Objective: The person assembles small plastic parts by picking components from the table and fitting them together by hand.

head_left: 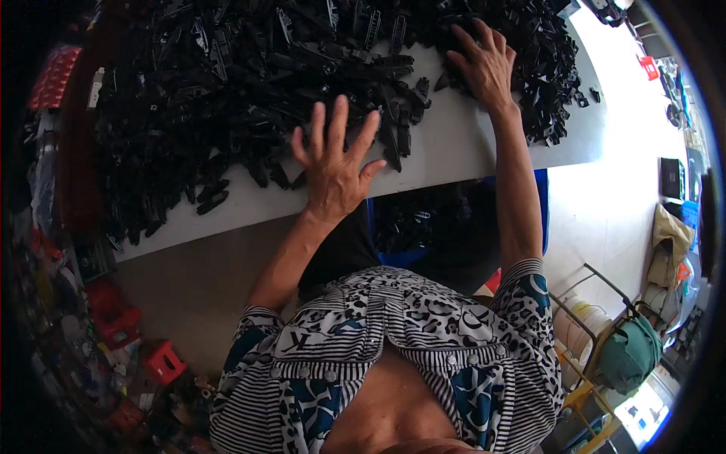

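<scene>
A large heap of long black plastic parts (249, 106) spreads over the left and middle of the white table (446, 144). My left hand (335, 163) is over the near edge of this heap, fingers spread, with nothing in it. On the right lies a second pile of smaller black plastic pieces (541, 83). My right hand (488, 68) reaches to the left side of that pile, its fingers apart and bent a little over the pieces. Whether its fingertips touch any of them is hard to see. A strip of bare tabletop runs between the two piles.
Under the table's front edge stands a blue bin (543, 204) with black parts inside. Red stools (162, 362) are on the floor at the left. To the right are a hand cart (597, 303) and a green bag (629, 354).
</scene>
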Motion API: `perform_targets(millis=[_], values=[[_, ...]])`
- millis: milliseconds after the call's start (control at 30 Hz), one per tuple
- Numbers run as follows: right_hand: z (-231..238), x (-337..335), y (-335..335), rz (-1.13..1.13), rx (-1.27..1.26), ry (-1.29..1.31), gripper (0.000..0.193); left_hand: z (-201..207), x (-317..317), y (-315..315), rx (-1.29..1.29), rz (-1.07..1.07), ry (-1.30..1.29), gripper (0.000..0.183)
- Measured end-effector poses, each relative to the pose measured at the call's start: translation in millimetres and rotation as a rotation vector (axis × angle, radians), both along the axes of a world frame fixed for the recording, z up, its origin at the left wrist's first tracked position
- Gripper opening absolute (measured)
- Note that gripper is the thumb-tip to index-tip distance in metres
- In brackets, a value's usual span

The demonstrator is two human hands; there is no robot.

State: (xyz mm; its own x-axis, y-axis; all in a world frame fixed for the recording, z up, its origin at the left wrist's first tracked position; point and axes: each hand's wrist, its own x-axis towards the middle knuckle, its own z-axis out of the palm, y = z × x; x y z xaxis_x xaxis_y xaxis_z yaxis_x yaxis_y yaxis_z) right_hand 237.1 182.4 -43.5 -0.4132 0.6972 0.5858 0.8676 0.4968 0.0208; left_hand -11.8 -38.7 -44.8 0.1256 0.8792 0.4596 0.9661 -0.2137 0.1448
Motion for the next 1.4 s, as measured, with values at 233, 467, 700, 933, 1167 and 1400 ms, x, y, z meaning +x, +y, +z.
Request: perform_targets(millis=[233, 467, 700, 933, 1167, 1400], values=[[5, -22, -32, 0.130, -0.075, -0.071, 0.033, 2, 7, 11, -0.106, -0.266, -0.050, 0.050], [13, -22, -64, 0.261, -0.219, -0.042, 0.034, -2, 0, 7, -0.107, -0.284, -0.070, 0.047], [16, 79, -76, -0.279, 0.095, 0.146, 0.045, 0, 0, 15, -0.099, -0.321, -0.144, 0.052], [-21, 66, -81, -0.379, -0.205, 0.217, 0.046, -12, -3, 23, -0.149, -0.305, -0.127, 0.056], [-27, 6, -84, -0.182, -0.122, 0.255, 0.045, -21, -11, 23, -0.102, -0.298, -0.144, 0.050], [-12, -4, -88, -0.096, 0.072, 0.296, 0.034, -12, -13, 22, 0.031, -0.159, -0.175, 0.041]])
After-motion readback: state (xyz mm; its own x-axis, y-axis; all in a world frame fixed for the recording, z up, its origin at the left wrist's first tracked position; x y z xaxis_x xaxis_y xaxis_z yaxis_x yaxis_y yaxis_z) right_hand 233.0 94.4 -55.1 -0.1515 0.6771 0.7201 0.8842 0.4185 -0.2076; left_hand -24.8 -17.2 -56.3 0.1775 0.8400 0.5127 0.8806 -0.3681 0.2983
